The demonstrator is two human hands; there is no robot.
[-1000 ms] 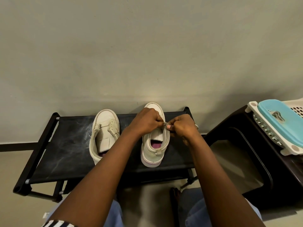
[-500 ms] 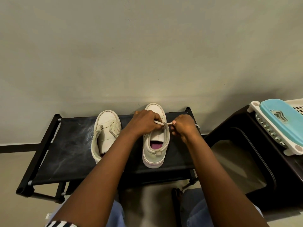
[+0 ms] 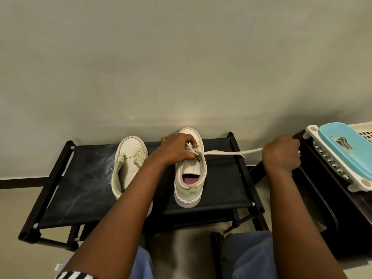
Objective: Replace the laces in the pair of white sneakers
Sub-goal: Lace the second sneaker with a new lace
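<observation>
Two white sneakers stand on a black fabric shoe rack (image 3: 84,178), toes toward the wall. The left sneaker (image 3: 128,164) has no lace in its eyelets and my left forearm hides its heel. My left hand (image 3: 177,150) presses on the front of the right sneaker (image 3: 190,178), fingers closed over the eyelets and a bit of lace. A white lace (image 3: 231,152) runs taut from that shoe to the right. My right hand (image 3: 281,156) is closed on the lace's far end, beyond the rack's right rail.
A dark stool or table (image 3: 332,218) stands at the right, carrying a white basket (image 3: 330,164) with a turquoise lid (image 3: 346,146). A plain wall rises just behind the rack. My knees in blue jeans are at the bottom edge.
My right hand has pulled away to the right, drawing a long stretch of lace out of the right sneaker. My left hand has stayed on the shoe.
</observation>
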